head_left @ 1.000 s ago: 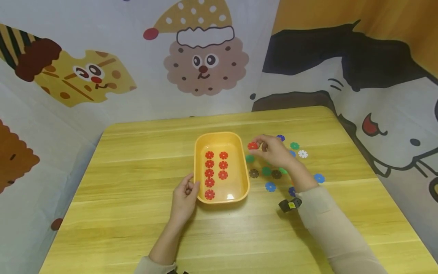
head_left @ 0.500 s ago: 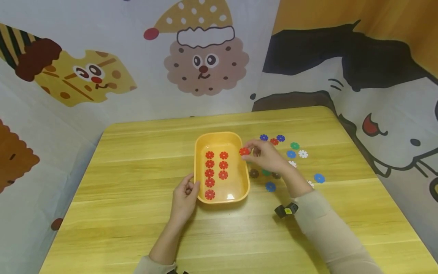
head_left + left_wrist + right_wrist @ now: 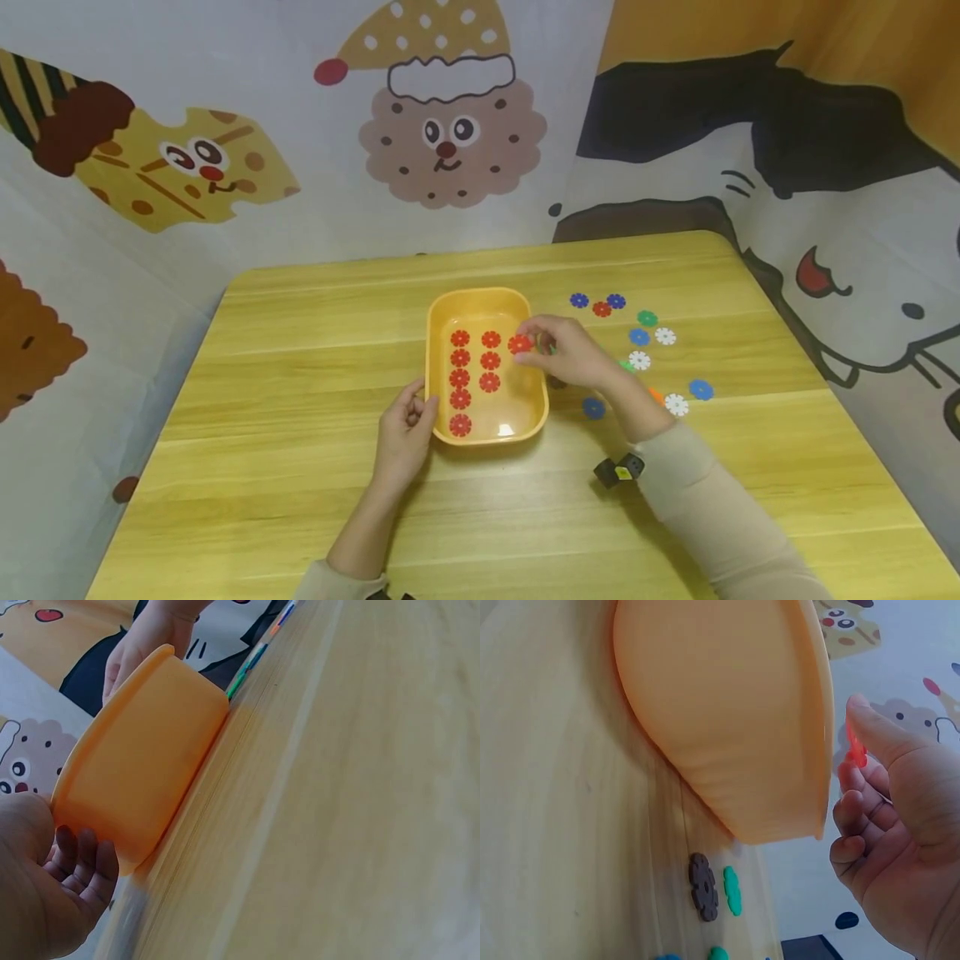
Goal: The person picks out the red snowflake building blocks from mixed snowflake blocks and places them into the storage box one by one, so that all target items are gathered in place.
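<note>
A yellow plastic tray [image 3: 517, 421] stands on the table, holding several red notched discs [image 3: 460, 378] in two columns, the left longer than the right. My left hand [image 3: 405, 433] grips the tray's left rim, thumb at the edge and curled fingers against the outer wall, as the left wrist view shows. Between thumb and fingertips my right hand [image 3: 573, 354] pinches another red notched disc [image 3: 519, 344], held over the tray's right part near its far end. In the right wrist view this red disc [image 3: 856, 746] appears edge-on, above the level of the rim.
Right of the tray lie loose notched discs: a red disc [image 3: 602, 309], white discs [image 3: 677, 405], blue discs [image 3: 701, 390], green discs [image 3: 647, 318]. A brown disc [image 3: 703, 886] lies close by the tray. The wooden table [image 3: 300, 375] meets a cartoon-printed cloth [image 3: 300, 50] behind.
My right hand has carried the red disc leftward and slightly nearer, from over the loose discs across the tray's right rim. My left hand and the tray have stayed put.
</note>
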A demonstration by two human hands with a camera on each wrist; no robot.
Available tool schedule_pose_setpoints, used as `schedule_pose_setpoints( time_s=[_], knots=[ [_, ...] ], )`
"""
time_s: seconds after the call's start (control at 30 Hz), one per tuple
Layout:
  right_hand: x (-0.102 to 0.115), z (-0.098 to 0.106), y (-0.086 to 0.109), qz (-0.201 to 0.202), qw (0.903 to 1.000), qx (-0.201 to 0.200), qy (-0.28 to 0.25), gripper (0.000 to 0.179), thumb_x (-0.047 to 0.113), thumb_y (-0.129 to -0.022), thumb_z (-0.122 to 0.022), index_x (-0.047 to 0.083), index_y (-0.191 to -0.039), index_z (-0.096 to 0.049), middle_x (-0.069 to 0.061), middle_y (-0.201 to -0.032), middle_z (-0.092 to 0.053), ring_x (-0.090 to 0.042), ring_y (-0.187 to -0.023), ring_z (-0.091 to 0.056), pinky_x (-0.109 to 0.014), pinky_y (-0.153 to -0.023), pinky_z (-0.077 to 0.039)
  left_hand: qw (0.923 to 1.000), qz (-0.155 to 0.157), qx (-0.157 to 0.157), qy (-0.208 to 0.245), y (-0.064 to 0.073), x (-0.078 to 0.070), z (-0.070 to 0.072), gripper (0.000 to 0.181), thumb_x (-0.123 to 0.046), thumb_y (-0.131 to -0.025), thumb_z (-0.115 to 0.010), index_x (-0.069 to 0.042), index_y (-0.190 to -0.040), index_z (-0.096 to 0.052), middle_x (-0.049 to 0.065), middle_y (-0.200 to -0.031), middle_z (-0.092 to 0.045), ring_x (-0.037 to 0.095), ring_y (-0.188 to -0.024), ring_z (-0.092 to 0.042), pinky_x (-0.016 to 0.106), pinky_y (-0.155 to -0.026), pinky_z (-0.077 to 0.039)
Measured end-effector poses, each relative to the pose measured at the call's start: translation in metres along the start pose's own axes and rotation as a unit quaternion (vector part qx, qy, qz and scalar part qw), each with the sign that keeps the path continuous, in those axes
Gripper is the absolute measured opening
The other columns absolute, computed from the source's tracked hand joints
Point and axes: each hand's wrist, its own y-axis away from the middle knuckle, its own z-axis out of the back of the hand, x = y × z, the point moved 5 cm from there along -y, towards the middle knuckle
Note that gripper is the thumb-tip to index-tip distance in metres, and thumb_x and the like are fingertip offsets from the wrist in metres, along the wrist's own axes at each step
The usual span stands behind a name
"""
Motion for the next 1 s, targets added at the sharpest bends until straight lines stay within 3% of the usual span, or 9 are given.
schedule_pose_setpoints(
  time_s=[0.33,0.6,0.83,1.0],
  knots=[
    [0.012,-0.010,-0.001,0.037,0.9991,0.011,0.015,0.035,0.021,-0.087,-0.081,0.005,-0.115,-0.069,0.001,-0.090,-0.064,-0.017,-0.069,-0.054,-0.029,-0.061,-0.050,1.0000,-0.001,0.001,0.002,0.000,-0.001,-0.001,0.042,-0.013,-0.100,-0.063,0.000,-0.140,-0.056,0.005,-0.077,-0.056,0.013,-0.065,-0.049,0.019,-0.055,-0.042],
    [0.022,-0.021,-0.004,0.047,0.9950,0.022,0.085,0.039,0.027,-0.085,-0.083,0.006,-0.115,-0.070,0.005,-0.090,-0.063,-0.018,-0.078,-0.056,-0.033,-0.070,-0.050,1.0000,-0.005,-0.002,0.006,0.000,-0.001,0.000,0.041,-0.012,-0.100,-0.063,0.001,-0.139,-0.057,0.005,-0.077,-0.056,0.014,-0.065,-0.049,0.018,-0.055,-0.042],
    [0.026,-0.036,-0.006,0.037,0.9855,0.046,0.159,0.039,0.037,-0.083,-0.083,0.015,-0.113,-0.071,0.008,-0.096,-0.067,-0.017,-0.090,-0.060,-0.039,-0.092,-0.039,1.0000,-0.004,-0.001,0.008,0.000,0.000,0.000,0.041,-0.012,-0.100,-0.063,0.000,-0.139,-0.057,0.005,-0.078,-0.056,0.014,-0.066,-0.051,0.019,-0.056,-0.044],
    [0.031,-0.048,-0.007,0.053,0.9715,0.076,0.218,0.038,0.037,-0.083,-0.083,0.014,-0.111,-0.072,0.004,-0.100,-0.070,-0.015,-0.092,-0.063,-0.042,-0.094,-0.042,1.0000,-0.003,-0.001,0.009,0.000,0.001,0.000,0.041,-0.012,-0.100,-0.063,-0.001,-0.139,-0.057,0.006,-0.078,-0.057,0.015,-0.066,-0.051,0.019,-0.056,-0.045]
  ],
)
